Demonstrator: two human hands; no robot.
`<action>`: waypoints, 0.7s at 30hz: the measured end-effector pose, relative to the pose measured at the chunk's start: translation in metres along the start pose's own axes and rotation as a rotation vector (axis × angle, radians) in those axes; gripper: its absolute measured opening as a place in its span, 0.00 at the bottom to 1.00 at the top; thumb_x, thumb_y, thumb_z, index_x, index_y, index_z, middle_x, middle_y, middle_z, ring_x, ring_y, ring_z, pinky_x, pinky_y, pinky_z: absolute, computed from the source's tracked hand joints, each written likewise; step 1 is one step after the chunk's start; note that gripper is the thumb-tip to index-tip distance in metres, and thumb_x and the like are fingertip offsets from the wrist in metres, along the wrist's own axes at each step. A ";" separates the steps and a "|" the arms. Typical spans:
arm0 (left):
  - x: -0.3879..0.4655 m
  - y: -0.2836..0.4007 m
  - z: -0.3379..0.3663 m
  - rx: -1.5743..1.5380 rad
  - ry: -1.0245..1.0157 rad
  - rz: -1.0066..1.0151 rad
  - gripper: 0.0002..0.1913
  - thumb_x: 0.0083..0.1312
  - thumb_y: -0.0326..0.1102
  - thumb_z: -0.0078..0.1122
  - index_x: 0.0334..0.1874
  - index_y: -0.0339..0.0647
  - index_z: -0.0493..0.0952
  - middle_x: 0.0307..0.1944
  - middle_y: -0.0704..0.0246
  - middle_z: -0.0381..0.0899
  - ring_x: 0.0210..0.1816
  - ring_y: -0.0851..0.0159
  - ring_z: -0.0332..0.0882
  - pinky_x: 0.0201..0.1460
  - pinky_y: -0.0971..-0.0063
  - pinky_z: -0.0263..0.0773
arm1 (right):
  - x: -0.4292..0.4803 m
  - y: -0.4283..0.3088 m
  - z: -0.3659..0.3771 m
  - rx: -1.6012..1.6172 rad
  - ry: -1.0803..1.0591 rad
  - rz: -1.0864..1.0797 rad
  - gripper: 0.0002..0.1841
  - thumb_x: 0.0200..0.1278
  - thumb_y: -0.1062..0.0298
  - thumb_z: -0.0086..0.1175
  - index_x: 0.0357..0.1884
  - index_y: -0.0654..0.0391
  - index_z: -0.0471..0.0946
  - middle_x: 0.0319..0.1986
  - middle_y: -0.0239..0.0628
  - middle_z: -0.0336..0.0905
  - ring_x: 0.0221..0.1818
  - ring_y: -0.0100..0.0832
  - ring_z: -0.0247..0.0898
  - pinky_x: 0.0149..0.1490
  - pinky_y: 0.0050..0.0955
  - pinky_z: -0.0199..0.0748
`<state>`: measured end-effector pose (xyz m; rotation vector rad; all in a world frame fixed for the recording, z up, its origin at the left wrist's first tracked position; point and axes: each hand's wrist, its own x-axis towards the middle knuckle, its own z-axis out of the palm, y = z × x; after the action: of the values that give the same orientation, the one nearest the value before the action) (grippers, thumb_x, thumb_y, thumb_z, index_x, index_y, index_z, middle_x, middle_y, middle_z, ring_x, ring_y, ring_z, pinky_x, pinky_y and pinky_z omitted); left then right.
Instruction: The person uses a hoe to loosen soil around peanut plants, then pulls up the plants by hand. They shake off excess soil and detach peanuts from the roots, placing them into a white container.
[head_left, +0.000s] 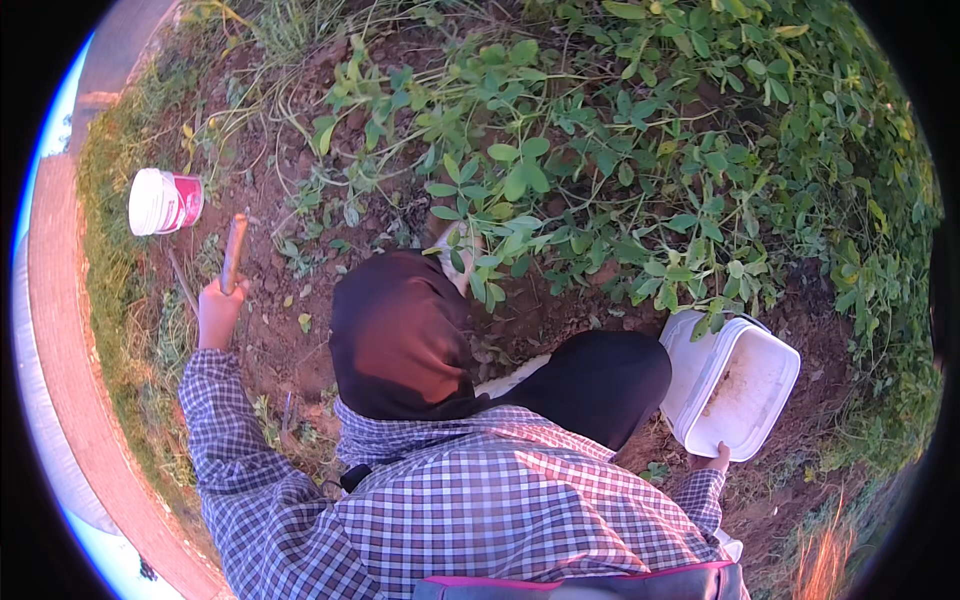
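My left hand (223, 307) is raised at the left, closed around a short wooden tool handle (234, 251) that points away from me. Whatever the handle belongs to is not clearly visible; a thin rod (182, 277) shows beside the wrist. At the right, my right hand (709, 459) grips the near rim of a white rectangular plastic bucket (739, 390). The bucket is tilted, its mouth turned towards the right, with brown soil stains inside. Leafy green plants (525, 180), which look like peanut plants, grow in front of my bent knees (405, 330).
A white bucket with a red label (165, 201) lies tipped at the far left. Bare reddish soil (289, 337) runs between it and my legs. A pale shoe (456, 255) shows beyond my left knee. A paved strip (71, 337) borders the field, and dry grass (821, 551) stands lower right.
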<state>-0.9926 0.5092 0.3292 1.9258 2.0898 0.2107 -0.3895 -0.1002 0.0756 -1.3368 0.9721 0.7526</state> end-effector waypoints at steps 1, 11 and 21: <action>-0.005 -0.006 -0.002 0.020 0.015 -0.056 0.10 0.59 0.36 0.62 0.36 0.36 0.81 0.25 0.73 0.78 0.28 0.75 0.73 0.33 0.79 0.68 | 0.005 0.001 -0.007 -0.031 -0.003 -0.012 0.29 0.61 0.55 0.40 0.63 0.60 0.60 0.58 0.48 0.67 0.58 0.51 0.67 0.56 0.56 0.71; 0.049 0.011 0.046 -0.235 -0.177 0.145 0.10 0.58 0.38 0.63 0.35 0.39 0.81 0.20 0.76 0.74 0.21 0.76 0.71 0.26 0.77 0.65 | 0.008 0.021 -0.010 0.013 0.034 -0.138 0.28 0.61 0.56 0.43 0.61 0.61 0.62 0.56 0.47 0.70 0.56 0.48 0.70 0.56 0.52 0.72; 0.162 -0.056 0.090 -0.328 -0.439 0.191 0.09 0.57 0.37 0.64 0.35 0.39 0.81 0.24 0.73 0.79 0.28 0.74 0.74 0.35 0.75 0.69 | -0.059 0.061 0.065 -0.114 0.115 -0.373 0.25 0.58 0.62 0.46 0.56 0.65 0.66 0.50 0.50 0.73 0.51 0.49 0.73 0.53 0.50 0.75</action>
<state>-1.0280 0.6567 0.2087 1.7758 1.4914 0.1432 -0.4600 -0.0235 0.0999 -1.6187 0.7459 0.4547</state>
